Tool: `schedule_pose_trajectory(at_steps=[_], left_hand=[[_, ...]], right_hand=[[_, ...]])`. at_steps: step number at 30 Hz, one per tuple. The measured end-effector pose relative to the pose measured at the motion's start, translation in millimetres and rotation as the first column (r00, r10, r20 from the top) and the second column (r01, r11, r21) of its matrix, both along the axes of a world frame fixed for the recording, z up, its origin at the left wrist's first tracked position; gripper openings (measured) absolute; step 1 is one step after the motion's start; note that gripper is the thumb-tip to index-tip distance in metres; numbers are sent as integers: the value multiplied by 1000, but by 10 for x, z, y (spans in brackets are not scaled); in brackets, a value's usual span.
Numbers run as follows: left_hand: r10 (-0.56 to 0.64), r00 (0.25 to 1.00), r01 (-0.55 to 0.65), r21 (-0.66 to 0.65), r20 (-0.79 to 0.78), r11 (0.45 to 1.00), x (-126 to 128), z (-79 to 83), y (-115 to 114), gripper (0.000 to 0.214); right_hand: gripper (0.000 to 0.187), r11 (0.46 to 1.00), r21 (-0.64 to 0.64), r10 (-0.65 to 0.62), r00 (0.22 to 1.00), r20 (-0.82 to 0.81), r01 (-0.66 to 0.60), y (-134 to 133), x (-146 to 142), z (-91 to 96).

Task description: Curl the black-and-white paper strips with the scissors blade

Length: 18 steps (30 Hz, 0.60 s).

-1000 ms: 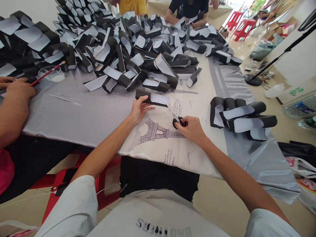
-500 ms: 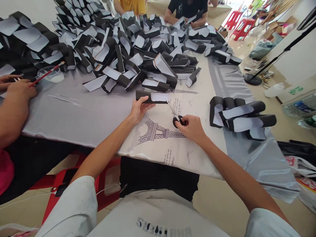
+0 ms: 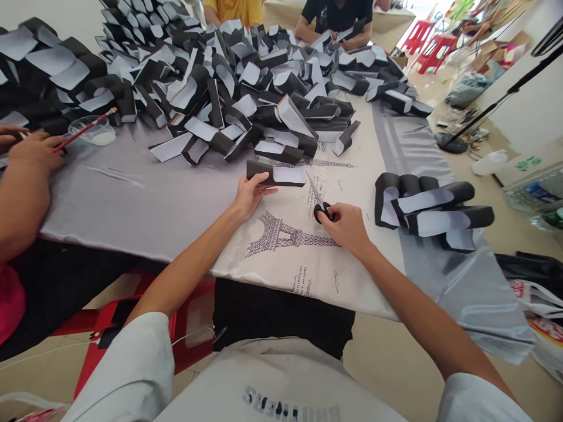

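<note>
- I see the right hand (image 3: pixel 349 225) grasping the black-handled scissors (image 3: pixel 324 212), fingers wrapped at the loops, blades pointing away toward the far side.
- I have the left hand (image 3: pixel 250 193) pinching a folded paper piece (image 3: pixel 288 174) at its left end, thumb on top and the other fingers beneath.
- The paper piece lies crosswise in front of me, black on the left, with a white panel toward the right; the scissor tips are at its right end, and I cannot tell whether they touch it.
- Under both hands I see the tablecloth (image 3: pixel 118 193), grey on the left and cream with tower prints in the middle.
- To the right I have a small stack of folded pieces (image 3: pixel 442 221) lying on the cloth.
- Beyond the hands, a big heap of similar pieces (image 3: pixel 215 102) spreads across the far side and to the left.
- At the left I see a co-worker's hand (image 3: pixel 33 153) by a red stick (image 3: pixel 85 130), which reaches over a clear bowl (image 3: pixel 115 130).
- Farther off, I make out a person in yellow (image 3: pixel 237 12), a person in a dark shirt (image 3: pixel 336 17) and, far right, red stools (image 3: pixel 440 46).
</note>
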<state>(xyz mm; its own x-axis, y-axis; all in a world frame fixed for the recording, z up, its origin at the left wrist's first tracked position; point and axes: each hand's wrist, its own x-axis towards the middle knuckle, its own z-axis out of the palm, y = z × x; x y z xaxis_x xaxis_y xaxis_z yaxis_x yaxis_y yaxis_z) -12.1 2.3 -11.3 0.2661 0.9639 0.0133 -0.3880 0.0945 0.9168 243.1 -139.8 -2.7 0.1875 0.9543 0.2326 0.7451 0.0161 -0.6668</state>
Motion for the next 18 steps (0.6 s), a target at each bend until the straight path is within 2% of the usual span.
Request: schedule_pose_trajectory(at_steps=[10, 18], left_hand=[[-11, 1000, 11, 4, 13, 1000, 16, -6, -17, 38], [-17, 999, 17, 5, 35, 1000, 16, -23, -4, 36]], right_hand=[[48, 999, -45, 9, 999, -40, -11, -25, -23, 27], [46, 999, -40, 4, 1000, 8, -3, 15, 12, -2]])
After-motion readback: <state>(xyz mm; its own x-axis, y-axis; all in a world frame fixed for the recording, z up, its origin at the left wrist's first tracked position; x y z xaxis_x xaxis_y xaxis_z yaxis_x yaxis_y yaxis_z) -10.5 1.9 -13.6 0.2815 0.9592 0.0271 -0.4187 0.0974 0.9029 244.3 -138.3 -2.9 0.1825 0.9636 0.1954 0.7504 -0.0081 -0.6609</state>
